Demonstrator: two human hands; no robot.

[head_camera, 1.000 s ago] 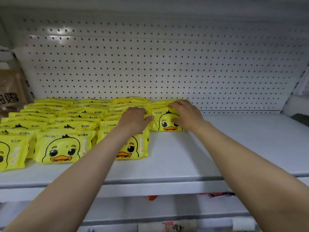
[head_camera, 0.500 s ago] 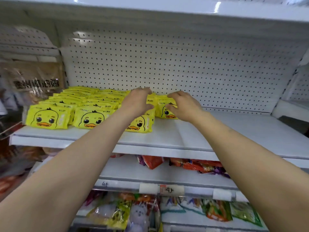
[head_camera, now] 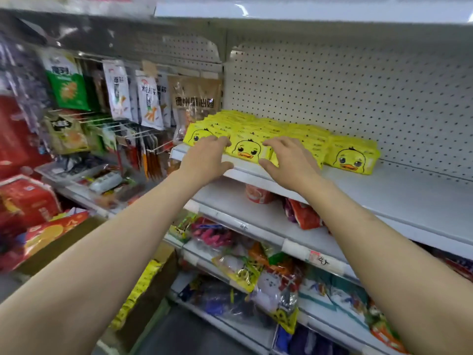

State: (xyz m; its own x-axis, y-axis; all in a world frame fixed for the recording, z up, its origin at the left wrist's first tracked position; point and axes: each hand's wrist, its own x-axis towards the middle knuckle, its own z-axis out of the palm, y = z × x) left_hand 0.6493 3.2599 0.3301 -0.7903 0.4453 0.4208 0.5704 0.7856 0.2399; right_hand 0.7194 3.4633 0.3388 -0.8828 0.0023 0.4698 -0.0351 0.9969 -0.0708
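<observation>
Two hands are being held out, fingers loosely spread, nothing being gripped. A yellow duck pack [head_camera: 247,151] is being framed between the left hand [head_camera: 206,160] and the right hand [head_camera: 290,161] at the shelf [head_camera: 409,190] edge; more packs [head_camera: 258,124] are being displayed beyond the fingertips, a further pack [head_camera: 352,158] just right of the right hand.

Back panel: white pegboard [head_camera: 358,98] at the far side, behind the shelves.
Top shelf: white edge [head_camera: 307,10] overhead.
Left hooks: green bag [head_camera: 67,83], white snack bags [head_camera: 117,90] and a brown bag [head_camera: 194,96] hang in a row.
Far left: red cartons [head_camera: 25,201], blurred.
Near left: cardboard box [head_camera: 64,242].
Lower shelf: orange-red packets [head_camera: 304,213].
Lowest shelves: mixed snack packets [head_camera: 256,275] under a price label [head_camera: 320,260].
</observation>
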